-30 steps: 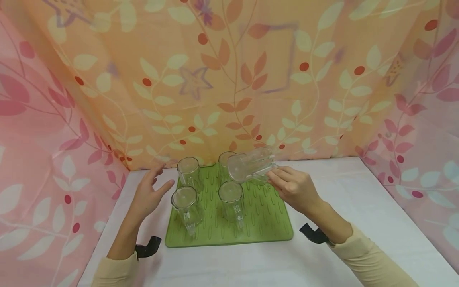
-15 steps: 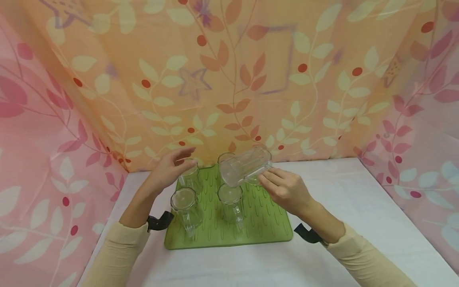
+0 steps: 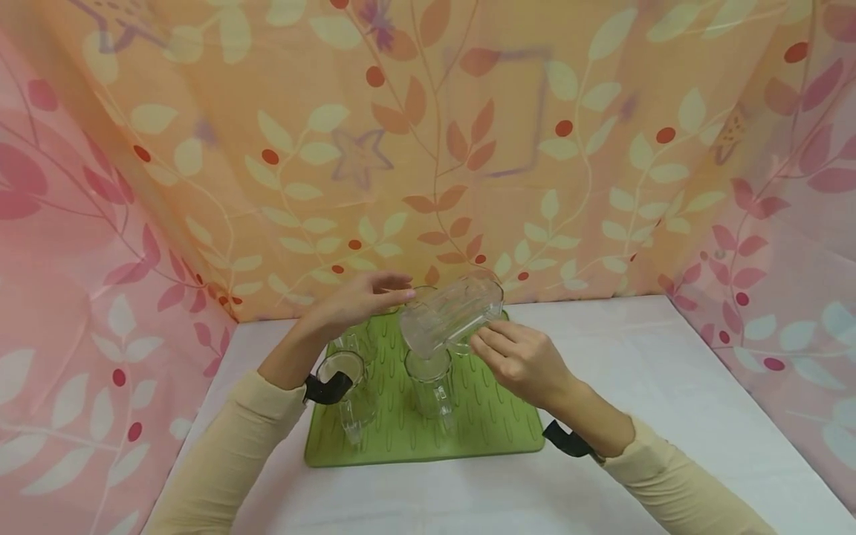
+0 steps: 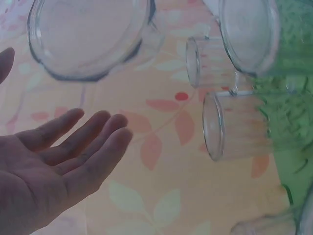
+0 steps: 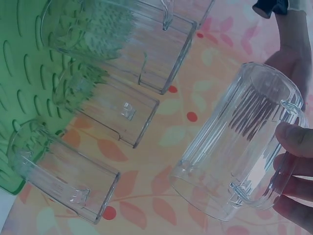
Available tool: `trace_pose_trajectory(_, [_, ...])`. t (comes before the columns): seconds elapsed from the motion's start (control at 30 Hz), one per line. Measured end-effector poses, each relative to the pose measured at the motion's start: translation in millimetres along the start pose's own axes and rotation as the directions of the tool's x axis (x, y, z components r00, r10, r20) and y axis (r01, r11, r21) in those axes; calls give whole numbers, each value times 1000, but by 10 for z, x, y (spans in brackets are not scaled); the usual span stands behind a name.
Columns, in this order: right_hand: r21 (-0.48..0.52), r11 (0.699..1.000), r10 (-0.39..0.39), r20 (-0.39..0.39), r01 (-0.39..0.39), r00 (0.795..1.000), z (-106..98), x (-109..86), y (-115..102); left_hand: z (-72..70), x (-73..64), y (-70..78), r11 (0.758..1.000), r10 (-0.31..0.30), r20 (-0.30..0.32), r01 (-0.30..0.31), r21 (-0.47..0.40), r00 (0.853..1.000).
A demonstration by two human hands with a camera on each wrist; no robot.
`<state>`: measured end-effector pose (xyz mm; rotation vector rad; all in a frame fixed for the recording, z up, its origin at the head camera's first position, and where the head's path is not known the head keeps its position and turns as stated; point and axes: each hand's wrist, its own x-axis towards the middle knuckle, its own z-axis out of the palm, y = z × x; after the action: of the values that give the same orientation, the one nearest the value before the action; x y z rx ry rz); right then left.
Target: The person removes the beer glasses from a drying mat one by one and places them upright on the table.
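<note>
Glass handle (image 5: 266,199) in hand (image 5: 299,169), clearest from right wrist

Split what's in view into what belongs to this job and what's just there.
Likely in the job: tilted glass mug, held in right hand; left hand near it; standing mugs; green mat.

Just there: floral backdrop; white tabletop; black wrist pieces.
</note>
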<state>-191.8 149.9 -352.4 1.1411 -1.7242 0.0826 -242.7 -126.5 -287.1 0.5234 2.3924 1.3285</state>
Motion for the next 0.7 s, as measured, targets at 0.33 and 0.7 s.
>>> trace_pose_trajectory(0.33, [-29,999,-36,18,37,999,10,18,-34,130,179,72,998,-51,122,45,52,991])
trace_pose_trajectory(0.7, [-21,999,-41,43,42,998,13,4,-60,186,267,72,984,-149,195,125,126,969])
